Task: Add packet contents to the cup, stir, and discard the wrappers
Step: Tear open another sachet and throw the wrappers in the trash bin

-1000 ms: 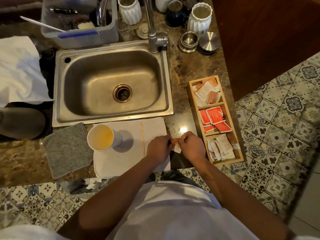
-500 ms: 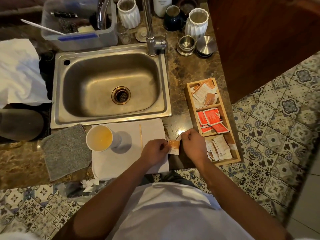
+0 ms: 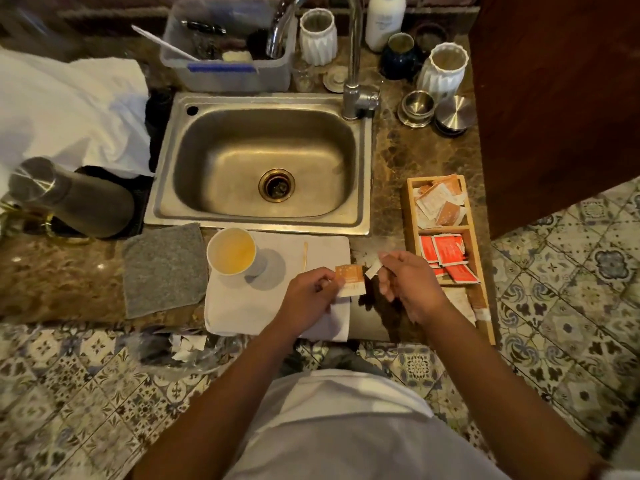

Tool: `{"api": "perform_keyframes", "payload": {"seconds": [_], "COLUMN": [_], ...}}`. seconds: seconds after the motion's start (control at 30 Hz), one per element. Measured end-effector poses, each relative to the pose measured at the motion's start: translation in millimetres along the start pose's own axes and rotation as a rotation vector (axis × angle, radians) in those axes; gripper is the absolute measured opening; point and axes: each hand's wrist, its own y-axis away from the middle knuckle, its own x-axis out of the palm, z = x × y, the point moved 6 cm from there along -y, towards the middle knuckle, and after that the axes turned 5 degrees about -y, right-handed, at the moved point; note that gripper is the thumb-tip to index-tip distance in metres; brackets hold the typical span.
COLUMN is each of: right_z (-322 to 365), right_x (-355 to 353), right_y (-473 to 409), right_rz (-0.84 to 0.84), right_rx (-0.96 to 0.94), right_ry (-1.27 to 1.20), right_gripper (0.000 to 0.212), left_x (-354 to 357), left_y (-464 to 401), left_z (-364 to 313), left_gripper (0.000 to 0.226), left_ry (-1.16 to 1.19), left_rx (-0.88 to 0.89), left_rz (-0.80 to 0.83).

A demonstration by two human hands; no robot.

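A white paper cup (image 3: 231, 251) with pale yellow liquid stands on a white cloth (image 3: 242, 306) at the counter's front edge. A thin wooden stirrer (image 3: 305, 256) lies on the cloth to the cup's right. My left hand (image 3: 306, 296) pinches an orange and white packet (image 3: 350, 280) by its left side. My right hand (image 3: 408, 285) holds a small white torn-off strip (image 3: 373, 270) just right of the packet, apart from it.
A wooden tray (image 3: 410, 209) with orange, red and white packets sits on the right. The steel sink (image 3: 263, 161) lies behind the cloth, a grey mat (image 3: 162, 268) left of the cup. A plastic bag (image 3: 176, 348) with torn wrappers hangs below the counter edge.
My hands were together on the packet; now they have parted. The right hand has come away with a torn strip, and the left keeps the packet.
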Motion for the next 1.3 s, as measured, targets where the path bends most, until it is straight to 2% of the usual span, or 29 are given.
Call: {"api": "perform_keyframes", "payload": {"seconds": [0.17, 0.3, 0.43, 0.53, 0.73, 0.87, 1.0, 1.3], "right_z": [32, 44, 47, 48, 42, 31, 9, -52], "right_x": [37, 65, 101, 130, 194, 237, 279, 395], "right_y": [11, 23, 40, 53, 76, 88, 95, 95], "right_rz": [0.146, 0.220, 0.260, 0.281, 0.336, 0.301, 0.293, 0.467], "right_rx": [-0.040, -0.074, -0.090, -0.110, -0.185, -0.238, -0.245, -0.166], "right_ry": [-0.219, -0.299, -0.299, -0.315, -0.108, 0.007, 0.095, 0.336], "right_gripper": [0.010, 0.002, 0.004, 0.013, 0.006, 0.003, 0.015, 0.014], "left_x": [-28, -55, -90, -119, -177, -216, -247, -316], "left_y": [19, 34, 51, 64, 99, 127, 162, 241], "left_z": [-2, -8, -10, -3, 32, 62, 94, 190], "left_gripper": [0.019, 0.016, 0.016, 0.015, 0.011, 0.015, 0.015, 0.013], "left_ry": [0.123, 0.209, 0.259, 0.266, 0.315, 0.297, 0.286, 0.334], "left_rx": [-0.059, 0.000, 0.042, 0.073, 0.069, 0.059, 0.047, -0.163], "left_rz": [-0.076, -0.081, -0.131, -0.180, -0.287, -0.349, -0.433, -0.780]}}
